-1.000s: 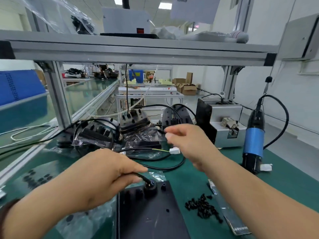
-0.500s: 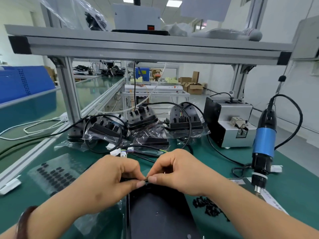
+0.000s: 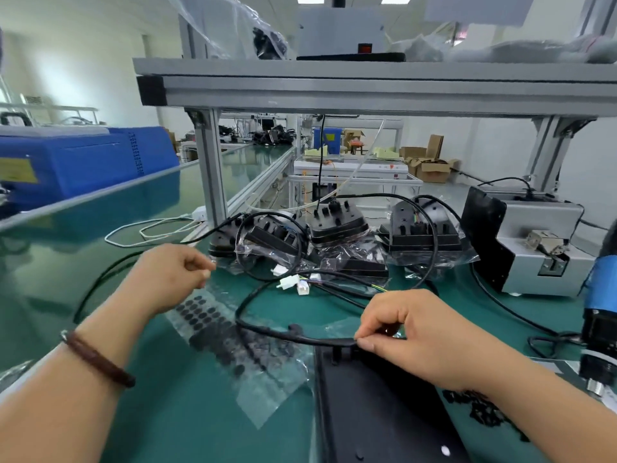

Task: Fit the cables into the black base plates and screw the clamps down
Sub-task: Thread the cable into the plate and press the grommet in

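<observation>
Head view: right hand (image 3: 424, 339) pinching black cable (image 3: 267, 330) at far edge of black base plate (image 3: 384, 412); left hand (image 3: 173, 272) raised, fingers curled, grasp unclear. Green surface (image 3: 200, 412) under aluminium shelf frame (image 3: 367, 90).

No text can be read; the yellow label (image 3: 16, 170) on the blue box (image 3: 100, 162) is too blurred.
</observation>
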Demonstrator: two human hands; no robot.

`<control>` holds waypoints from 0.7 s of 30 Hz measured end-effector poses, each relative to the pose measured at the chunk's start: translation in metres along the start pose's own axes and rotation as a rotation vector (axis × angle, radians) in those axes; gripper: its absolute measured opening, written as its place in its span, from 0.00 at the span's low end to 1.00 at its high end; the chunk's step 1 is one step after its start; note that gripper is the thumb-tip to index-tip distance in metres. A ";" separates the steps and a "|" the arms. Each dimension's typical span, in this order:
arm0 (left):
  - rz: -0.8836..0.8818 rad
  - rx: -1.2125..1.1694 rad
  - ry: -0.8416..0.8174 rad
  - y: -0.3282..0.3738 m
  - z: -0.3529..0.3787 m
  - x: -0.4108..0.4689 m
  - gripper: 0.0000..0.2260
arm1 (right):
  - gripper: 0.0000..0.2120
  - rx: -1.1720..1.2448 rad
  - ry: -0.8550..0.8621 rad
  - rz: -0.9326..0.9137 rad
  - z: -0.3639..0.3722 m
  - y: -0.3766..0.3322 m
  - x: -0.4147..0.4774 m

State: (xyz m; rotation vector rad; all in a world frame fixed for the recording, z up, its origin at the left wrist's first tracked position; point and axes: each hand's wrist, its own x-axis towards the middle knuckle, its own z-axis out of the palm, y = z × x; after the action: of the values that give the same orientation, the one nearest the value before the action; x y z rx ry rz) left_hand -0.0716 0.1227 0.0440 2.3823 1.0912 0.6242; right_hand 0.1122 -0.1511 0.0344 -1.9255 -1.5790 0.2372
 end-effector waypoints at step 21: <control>0.272 0.253 -0.706 0.001 0.030 0.002 0.32 | 0.08 0.023 -0.044 -0.030 -0.005 0.001 -0.003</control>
State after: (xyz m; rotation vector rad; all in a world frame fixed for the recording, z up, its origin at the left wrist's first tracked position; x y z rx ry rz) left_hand -0.0526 0.1175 0.0210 2.6547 0.5606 -0.2994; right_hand 0.1154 -0.1555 0.0371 -1.8893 -1.6259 0.2857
